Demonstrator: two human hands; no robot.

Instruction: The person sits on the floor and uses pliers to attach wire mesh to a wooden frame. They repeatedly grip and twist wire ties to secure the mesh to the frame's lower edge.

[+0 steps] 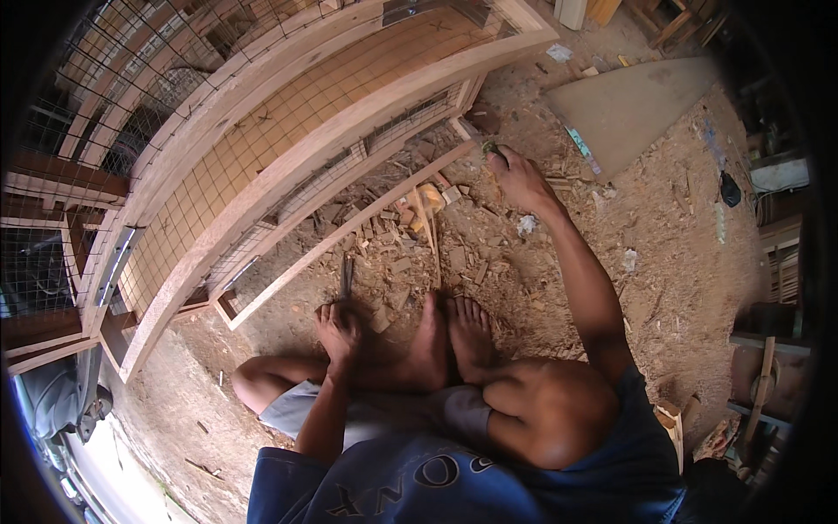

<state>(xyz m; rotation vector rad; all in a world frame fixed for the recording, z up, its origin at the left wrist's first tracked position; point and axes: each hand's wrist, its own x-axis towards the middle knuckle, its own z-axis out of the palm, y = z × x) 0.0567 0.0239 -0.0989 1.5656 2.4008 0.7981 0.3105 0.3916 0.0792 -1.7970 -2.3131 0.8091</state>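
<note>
My left hand [339,332] is low in front of my left shin, its fingers curled round a dark metal hand tool [347,278]. The tool's two slim arms point away from me. I cannot tell which kind of tool it is. Stretched far forward, my right hand [522,182] closes on a small dark greenish thing [494,151], too small to name. This hand is beside the right end of a low wooden rail [349,227] of a long wooden frame. Wire mesh [262,131] covers the frame's panels.
Wood offcuts [401,265] and shavings litter the ground between my feet and the frame. A thin wood strip [428,227] lies among them. To the right is a flat grey-brown sheet [633,109]. A metal hinge [119,265] sits on the frame's left end.
</note>
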